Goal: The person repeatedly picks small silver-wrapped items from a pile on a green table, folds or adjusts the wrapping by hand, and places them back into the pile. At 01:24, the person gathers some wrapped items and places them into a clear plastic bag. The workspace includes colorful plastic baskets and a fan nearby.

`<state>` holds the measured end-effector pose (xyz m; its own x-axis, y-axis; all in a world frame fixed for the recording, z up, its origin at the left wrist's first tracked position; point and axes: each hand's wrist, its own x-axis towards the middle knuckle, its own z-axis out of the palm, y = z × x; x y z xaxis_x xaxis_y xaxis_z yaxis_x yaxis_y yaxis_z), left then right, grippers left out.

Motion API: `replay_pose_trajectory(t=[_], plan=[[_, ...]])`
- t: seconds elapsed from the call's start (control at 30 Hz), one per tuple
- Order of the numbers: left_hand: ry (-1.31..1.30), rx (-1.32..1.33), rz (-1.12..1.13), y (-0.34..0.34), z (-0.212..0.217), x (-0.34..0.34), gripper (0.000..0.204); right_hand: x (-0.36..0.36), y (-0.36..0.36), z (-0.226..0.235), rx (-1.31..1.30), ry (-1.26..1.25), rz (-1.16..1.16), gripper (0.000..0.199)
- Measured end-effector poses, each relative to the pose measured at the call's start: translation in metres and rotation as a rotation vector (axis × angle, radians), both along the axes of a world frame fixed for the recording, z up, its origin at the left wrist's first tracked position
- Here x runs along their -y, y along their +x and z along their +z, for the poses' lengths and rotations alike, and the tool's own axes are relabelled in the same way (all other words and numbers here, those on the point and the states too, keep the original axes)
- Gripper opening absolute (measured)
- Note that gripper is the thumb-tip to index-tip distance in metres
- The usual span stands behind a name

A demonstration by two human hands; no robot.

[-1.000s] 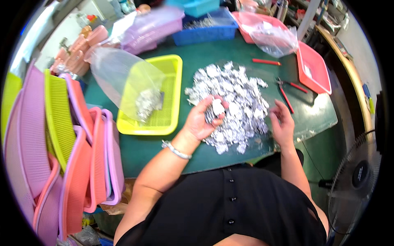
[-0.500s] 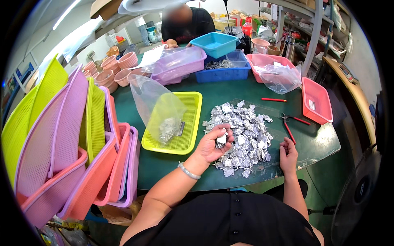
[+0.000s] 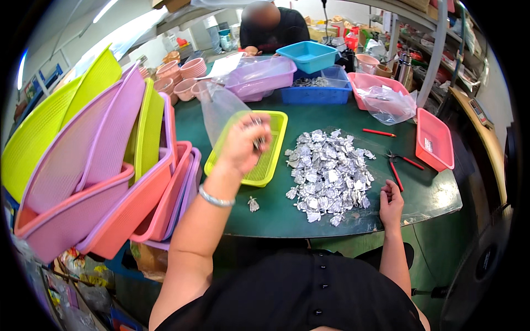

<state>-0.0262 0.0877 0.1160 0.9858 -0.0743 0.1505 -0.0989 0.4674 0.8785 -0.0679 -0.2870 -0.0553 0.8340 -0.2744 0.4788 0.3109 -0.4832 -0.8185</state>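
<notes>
- Silver foil pieces point(image 3: 329, 174) lie heaped on the green table point(image 3: 430, 196), just right of the yellow basket point(image 3: 271, 160)
- Left hand point(image 3: 244, 144): raised over the yellow basket, fingers closed around a small bunch of foil; motion blur hides detail
- Clear plastic bag point(image 3: 216, 110): stands at 11 o'clock from the left hand, touching the basket
- Right hand point(image 3: 391, 203): rests on the table at 4 o'clock from the heap, fingers curled loosely, holding nothing
- Single foil piece point(image 3: 253, 204): lies at 6 o'clock from the basket
- Red-handled pliers point(image 3: 396, 165): at 3 o'clock from the heap
</notes>
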Motion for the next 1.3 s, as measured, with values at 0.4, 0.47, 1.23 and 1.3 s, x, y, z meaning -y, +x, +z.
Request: replay_pose_trajectory(t=[0.4,0.47,1.23,1.3], plan=[[0.513,-0.247,0.724,0.098,0.105,-0.097,0.017,0.004,0.008,-0.007,0.039,-0.069,-0.005,0.023],[0.689,-0.418,0.663,0.103,0.089,-0.106,0.021,0.001,0.008,-0.003,0.040,-0.093,-0.009,0.023],[1.127,-0.495,-0.054,0.124,0.086,-0.135,0.028,-0.001,0.011,-0.004,0.010,-0.151,-0.032,0.016],[1.060,-0.421,-0.307,0.125,0.085,-0.119,0.028,0.002,0.011,-0.005,-0.011,-0.190,-0.045,0.016]])
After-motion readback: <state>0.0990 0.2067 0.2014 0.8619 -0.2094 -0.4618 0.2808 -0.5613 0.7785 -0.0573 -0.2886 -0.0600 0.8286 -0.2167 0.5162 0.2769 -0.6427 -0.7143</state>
